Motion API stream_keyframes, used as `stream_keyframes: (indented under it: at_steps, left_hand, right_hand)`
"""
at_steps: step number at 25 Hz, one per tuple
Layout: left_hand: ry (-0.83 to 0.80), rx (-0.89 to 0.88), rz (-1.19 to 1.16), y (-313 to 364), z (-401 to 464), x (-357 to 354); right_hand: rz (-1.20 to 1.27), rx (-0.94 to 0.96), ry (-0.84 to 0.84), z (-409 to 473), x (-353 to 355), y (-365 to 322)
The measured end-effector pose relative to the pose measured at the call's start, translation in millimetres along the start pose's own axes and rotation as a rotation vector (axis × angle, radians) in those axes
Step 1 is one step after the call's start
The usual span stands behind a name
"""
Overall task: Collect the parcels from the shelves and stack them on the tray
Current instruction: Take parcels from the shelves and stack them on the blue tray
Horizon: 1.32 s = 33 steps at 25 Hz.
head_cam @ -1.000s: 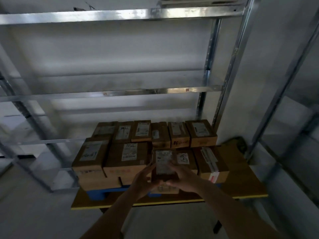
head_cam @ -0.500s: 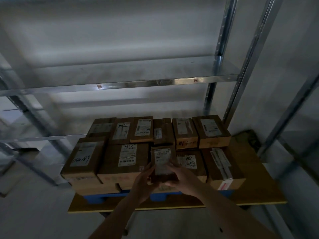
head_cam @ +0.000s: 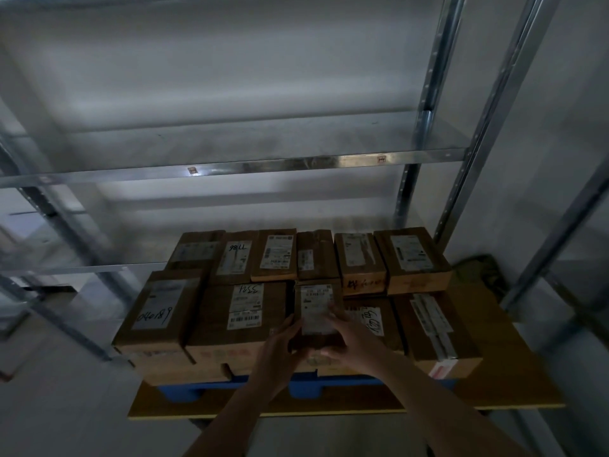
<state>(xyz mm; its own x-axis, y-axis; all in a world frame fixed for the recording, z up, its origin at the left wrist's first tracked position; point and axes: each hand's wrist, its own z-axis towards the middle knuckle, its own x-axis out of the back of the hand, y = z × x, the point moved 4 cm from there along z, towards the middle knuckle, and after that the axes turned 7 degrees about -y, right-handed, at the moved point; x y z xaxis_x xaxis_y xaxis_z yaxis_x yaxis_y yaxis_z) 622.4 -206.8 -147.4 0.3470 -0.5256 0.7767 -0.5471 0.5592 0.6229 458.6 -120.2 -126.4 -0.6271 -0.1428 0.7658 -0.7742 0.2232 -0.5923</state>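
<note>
I have both hands clamped on a small brown cardboard parcel with a white printed label [head_cam: 317, 311]: my left hand [head_cam: 284, 341] presses its left side, my right hand [head_cam: 351, 338] wraps the right edge with fingertips [head_cam: 333, 310] lying over the label. The parcel sits in the front row of the stack, squeezed between a wide brown carton with a barcode sticker [head_cam: 242, 316] on its left and a lower carton with handwriting on its label [head_cam: 372, 319] on its right, and I judge I am seating it, not lifting it. My worry is the fit: the slot looks tight, and if I push down unevenly the parcel could ride up on a neighbour's edge and sit tilted, or nudge the front row toward the lip of the blue plastic tray [head_cam: 306, 387] underneath. My fingers could also get pinched between box walls as it drops in. The cartons are matte, slightly dented corrugated board with glossy tape and paper labels; those slick labels give my right fingertips less purchase than bare card. The tray rests on a yellow-edged wooden tabletop [head_cam: 514, 367], and the galvanised metal shelves [head_cam: 230, 166] behind look bare and shiny.
</note>
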Motion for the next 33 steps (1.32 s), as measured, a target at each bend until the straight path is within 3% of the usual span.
stream_keyframes:
  at_steps: [21,28,33]
  left_hand:
    - [-0.002,-0.045,0.045,1.2,7.4,11.0]
    - [0.063,-0.203,-0.005,37.0,-8.3,58.8]
    - [0.027,-0.258,0.043,68.6,-28.4,71.8]
  right_hand:
    - [-0.059,0.006,-0.004,1.9,11.1,1.8]
    - [-0.14,-0.084,0.102,-41.4,31.4,-21.4]
    - [-0.181,-0.262,0.169,-113.4,38.1,-34.9]
